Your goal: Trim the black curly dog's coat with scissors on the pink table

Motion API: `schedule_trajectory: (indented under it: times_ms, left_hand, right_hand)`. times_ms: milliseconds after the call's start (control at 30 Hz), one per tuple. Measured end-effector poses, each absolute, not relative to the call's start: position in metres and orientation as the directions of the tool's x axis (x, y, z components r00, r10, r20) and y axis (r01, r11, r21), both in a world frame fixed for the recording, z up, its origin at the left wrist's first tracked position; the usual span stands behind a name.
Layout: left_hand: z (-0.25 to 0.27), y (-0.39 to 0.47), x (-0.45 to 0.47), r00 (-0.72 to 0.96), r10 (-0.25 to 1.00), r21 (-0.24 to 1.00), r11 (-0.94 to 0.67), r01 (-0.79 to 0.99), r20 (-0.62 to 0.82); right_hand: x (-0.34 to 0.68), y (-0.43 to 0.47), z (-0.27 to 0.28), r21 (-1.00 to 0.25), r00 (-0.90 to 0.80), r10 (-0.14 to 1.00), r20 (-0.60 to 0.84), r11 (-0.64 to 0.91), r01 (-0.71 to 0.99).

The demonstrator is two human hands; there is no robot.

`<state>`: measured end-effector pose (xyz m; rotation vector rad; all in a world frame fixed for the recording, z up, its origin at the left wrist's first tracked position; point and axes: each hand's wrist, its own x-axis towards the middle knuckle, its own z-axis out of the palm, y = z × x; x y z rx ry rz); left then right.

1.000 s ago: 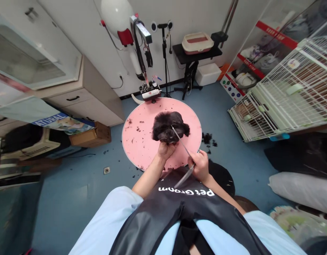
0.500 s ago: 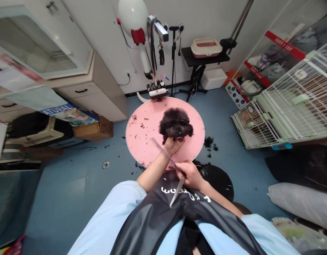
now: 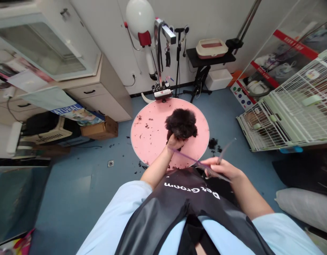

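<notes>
A fluffy black dog (image 3: pixel 181 122) is on the round pink table (image 3: pixel 153 141), its head facing me. My left hand (image 3: pixel 176 142) holds it under the chin, the fingertips partly hidden by fur. My right hand (image 3: pixel 220 168) is to the right, in front of my apron, closed around a long purple comb (image 3: pixel 186 156) and a pair of scissors (image 3: pixel 226 150). The comb points left, its tip near my left wrist. One scissor blade sticks up to the right, blurred; the handles are mostly hidden in my hand.
Black hair clippings (image 3: pixel 147 125) lie on the table and floor. A grooming arm (image 3: pixel 165 32) and a tool holder with a white bottle (image 3: pixel 163 93) stand at the table's far edge. White wire cages (image 3: pixel 280 117) are to the right, cabinets (image 3: pixel 99 95) to the left.
My right hand has moved right, away from my left forearm, and the scissors have swung from pointing down toward me to pointing up right. My left hand stays at the dog's chin.
</notes>
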<state>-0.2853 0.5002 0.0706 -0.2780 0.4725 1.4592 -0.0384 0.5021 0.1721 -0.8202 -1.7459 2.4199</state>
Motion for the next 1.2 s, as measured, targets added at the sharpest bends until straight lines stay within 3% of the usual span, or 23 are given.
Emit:
schedule_trajectory:
  times_ms: [67, 133, 233, 300, 367, 467, 567, 700, 800, 867, 933, 1000, 1133, 1200]
  left_hand:
    - [0.081, 0.508, -0.285, 0.033, 0.898, 0.103, 0.086, -0.991, -0.439]
    - [0.086, 0.514, -0.289, 0.034, 0.901, 0.096, 0.084, -0.992, -0.432]
    - [0.083, 0.518, -0.295, 0.022, 0.896, 0.088, 0.068, -0.994, -0.443]
    - [0.081, 0.518, -0.296, 0.037, 0.9, 0.081, 0.08, -0.994, -0.435]
    - [0.083, 0.517, -0.294, 0.053, 0.91, 0.078, 0.093, -0.993, -0.411]
    - [0.089, 0.513, -0.288, 0.059, 0.927, 0.089, 0.099, -0.991, -0.371]
    - [0.093, 0.509, -0.284, 0.055, 0.936, 0.093, 0.093, -0.991, -0.346]
    - [0.094, 0.504, -0.283, 0.09, 0.936, 0.074, 0.122, -0.99, -0.341]
    - [0.095, 0.502, -0.281, 0.075, 0.94, 0.035, 0.092, -0.995, -0.332]
    - [0.097, 0.5, -0.28, 0.067, 0.939, 0.015, 0.076, -0.997, -0.337]
    - [0.097, 0.499, -0.279, 0.068, 0.94, -0.002, 0.072, -0.997, -0.335]
    - [0.095, 0.498, -0.278, 0.064, 0.946, -0.016, 0.062, -0.998, -0.317]
    - [0.09, 0.496, -0.279, 0.065, 0.955, -0.04, 0.055, -0.998, -0.29]
    - [0.091, 0.494, -0.279, 0.07, 0.956, -0.055, 0.056, -0.997, -0.286]
  right_hand:
    - [-0.019, 0.495, 0.174, -0.862, -0.889, 0.182, -0.42, -0.386, 0.328]
    - [-0.003, 0.487, 0.157, -0.848, -0.871, 0.172, -0.461, -0.375, 0.375]
    - [0.009, 0.477, 0.104, -0.851, -0.716, 0.46, -0.525, -0.249, 0.463]
    - [0.007, 0.471, 0.064, -0.82, -0.522, 0.722, -0.453, -0.108, 0.561]
    - [-0.004, 0.469, 0.033, -0.717, -0.351, 0.868, -0.353, -0.01, 0.697]
    - [-0.027, 0.477, 0.01, -0.608, -0.287, 0.901, -0.326, 0.034, 0.794]
    - [-0.041, 0.494, 0.018, -0.593, -0.336, 0.873, -0.355, 0.068, 0.802]
    - [-0.039, 0.515, 0.079, -0.642, -0.559, 0.745, -0.364, 0.235, 0.73]
    - [-0.045, 0.524, 0.147, -0.649, -0.792, 0.516, -0.327, 0.487, 0.585]
    - [-0.061, 0.528, 0.187, -0.649, -0.836, 0.317, -0.447, 0.528, 0.547]
    - [-0.083, 0.53, 0.215, -0.669, -0.794, 0.082, -0.603, 0.489, 0.559]
    - [-0.106, 0.53, 0.23, -0.655, -0.725, -0.076, -0.684, 0.502, 0.565]
    - [-0.141, 0.529, 0.239, -0.568, -0.638, -0.143, -0.757, 0.626, 0.534]
    - [-0.151, 0.532, 0.24, -0.542, -0.567, -0.173, -0.806, 0.602, 0.587]
